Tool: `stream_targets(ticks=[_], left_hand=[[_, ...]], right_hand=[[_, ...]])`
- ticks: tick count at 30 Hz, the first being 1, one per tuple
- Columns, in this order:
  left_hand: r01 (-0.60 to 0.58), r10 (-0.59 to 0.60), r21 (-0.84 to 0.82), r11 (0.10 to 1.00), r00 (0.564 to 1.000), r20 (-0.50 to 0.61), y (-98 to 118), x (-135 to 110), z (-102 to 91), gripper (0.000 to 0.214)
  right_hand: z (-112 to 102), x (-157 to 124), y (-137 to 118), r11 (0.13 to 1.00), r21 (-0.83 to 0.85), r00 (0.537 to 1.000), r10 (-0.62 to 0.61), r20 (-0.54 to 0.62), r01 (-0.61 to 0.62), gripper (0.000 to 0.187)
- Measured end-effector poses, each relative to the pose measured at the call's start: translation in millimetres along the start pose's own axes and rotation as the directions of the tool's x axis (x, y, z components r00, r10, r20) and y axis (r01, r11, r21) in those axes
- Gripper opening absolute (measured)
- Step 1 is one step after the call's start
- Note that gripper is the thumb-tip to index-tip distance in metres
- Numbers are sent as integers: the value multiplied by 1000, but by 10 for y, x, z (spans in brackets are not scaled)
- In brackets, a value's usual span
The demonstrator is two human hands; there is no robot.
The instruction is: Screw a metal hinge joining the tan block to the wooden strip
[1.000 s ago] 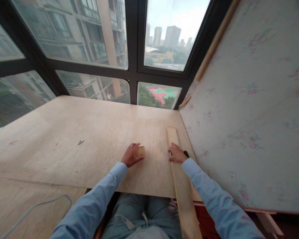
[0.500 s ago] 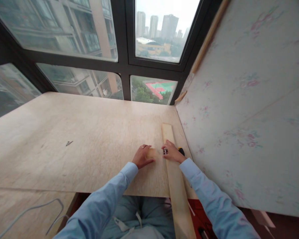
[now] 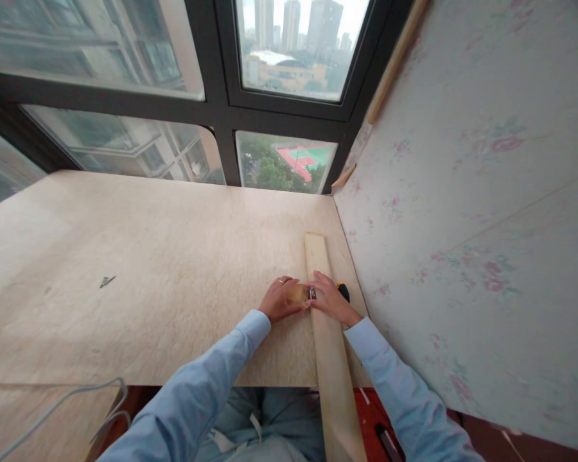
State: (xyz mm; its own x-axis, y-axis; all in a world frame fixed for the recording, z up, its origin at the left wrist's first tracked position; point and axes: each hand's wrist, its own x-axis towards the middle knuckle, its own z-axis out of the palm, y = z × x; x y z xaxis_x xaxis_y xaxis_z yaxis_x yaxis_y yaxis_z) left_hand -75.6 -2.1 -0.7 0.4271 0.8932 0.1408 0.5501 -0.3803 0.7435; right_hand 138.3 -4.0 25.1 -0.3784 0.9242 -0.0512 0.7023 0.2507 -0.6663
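Observation:
A long narrow wooden strip (image 3: 328, 359) lies along the right side of a large plywood sheet (image 3: 149, 276). My left hand (image 3: 279, 300) is closed on a small wooden block (image 3: 298, 294) and presses it against the strip's left edge. My right hand (image 3: 330, 298) rests on the strip beside the block, fingers curled around a small metal-tipped tool (image 3: 313, 292) whose black and yellow end (image 3: 343, 292) shows behind the hand.
A floral-papered panel (image 3: 462, 212) leans close on the right. Dark-framed windows (image 3: 221, 115) stand behind the sheet. A small dark mark (image 3: 107, 281) lies on the sheet at left. A grey cable (image 3: 67, 398) loops at lower left. My legs are under the front edge.
My left hand slid the small block rightward until it met the strip and my right hand. The camera tilted down and left.

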Motion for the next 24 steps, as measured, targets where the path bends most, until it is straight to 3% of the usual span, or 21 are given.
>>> stream_targets(ticks=[10,16,24], left_hand=[[2,-2,1,1000,1000,-22,-21,-17,32,74],[-3,2,-4,1000,1000,-19,10,-2,32,73],[-4,4,5,1000,1000,-24,53,3,4,71]], right_hand=[[19,-73,47,999,41,1000,-5,-3,6,64],[27,-86,56,1000,4,998,-20,59,19,80],[36,-44,-7,995,-102,995,2,99,8,80]])
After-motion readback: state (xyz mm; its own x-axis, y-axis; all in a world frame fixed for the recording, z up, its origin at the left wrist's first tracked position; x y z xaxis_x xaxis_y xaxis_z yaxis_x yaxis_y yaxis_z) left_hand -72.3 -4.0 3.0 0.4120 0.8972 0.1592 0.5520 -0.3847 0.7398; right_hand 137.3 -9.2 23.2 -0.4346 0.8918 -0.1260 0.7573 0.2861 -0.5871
